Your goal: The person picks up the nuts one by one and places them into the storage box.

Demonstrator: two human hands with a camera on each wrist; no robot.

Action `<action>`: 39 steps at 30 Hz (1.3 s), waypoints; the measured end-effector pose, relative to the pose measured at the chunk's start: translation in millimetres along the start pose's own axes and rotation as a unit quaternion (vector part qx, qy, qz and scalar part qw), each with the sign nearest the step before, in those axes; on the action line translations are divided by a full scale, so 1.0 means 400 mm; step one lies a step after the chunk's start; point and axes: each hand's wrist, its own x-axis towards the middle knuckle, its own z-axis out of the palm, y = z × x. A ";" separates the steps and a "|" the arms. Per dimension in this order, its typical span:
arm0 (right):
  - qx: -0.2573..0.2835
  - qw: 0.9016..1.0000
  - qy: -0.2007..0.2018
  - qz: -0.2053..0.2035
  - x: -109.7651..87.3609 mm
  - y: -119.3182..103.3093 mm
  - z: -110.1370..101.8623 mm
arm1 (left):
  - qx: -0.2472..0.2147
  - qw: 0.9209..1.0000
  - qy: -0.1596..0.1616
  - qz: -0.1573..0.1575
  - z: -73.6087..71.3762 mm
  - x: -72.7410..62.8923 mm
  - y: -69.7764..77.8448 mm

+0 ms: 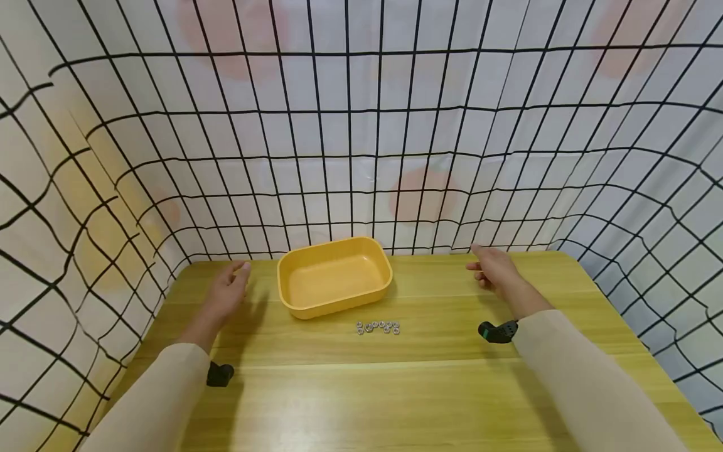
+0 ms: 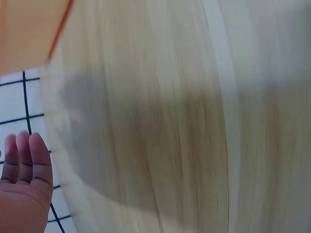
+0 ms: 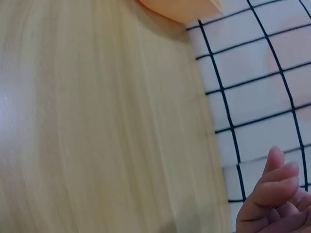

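Note:
My left hand [image 1: 227, 289] hovers over the table left of a yellow plastic tray [image 1: 333, 309], holding nothing. In the left wrist view, the fingers [image 2: 41, 165] are nearly straight and side by side. Out to the right of the tray, my right hand [image 1: 496, 271] is raised above the table's far part with nothing in it. Its fingers [image 3: 274, 187] look loosely curled in the right wrist view. Several small silvery metal nuts [image 1: 369, 328] lie in a short cluster on the table, just in front of the tray's right end. Neither hand touches tray or nuts.
The wooden table [image 1: 339, 402] has a light yellowish grain. Behind it and along both sides hangs a white cloth with a black grid [image 1: 361, 135], reaching the far table edge. A black wrist camera [image 1: 219, 375] sits below the left wrist, another camera [image 1: 497, 332] below the right.

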 end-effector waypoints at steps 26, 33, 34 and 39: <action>-0.044 0.995 -0.040 -0.077 0.012 0.027 0.223 | -0.102 0.992 0.071 -0.020 0.145 0.001 0.003; -0.033 0.995 -0.050 -0.073 0.012 0.014 0.289 | -0.124 0.988 0.084 -0.038 0.171 -0.003 0.001; -0.034 0.995 -0.052 -0.077 0.012 0.012 0.298 | -0.127 0.988 0.083 -0.040 0.174 -0.004 0.001; -0.050 0.992 -0.053 -0.100 0.016 0.005 0.336 | -0.136 0.987 0.076 -0.046 0.189 -0.014 0.002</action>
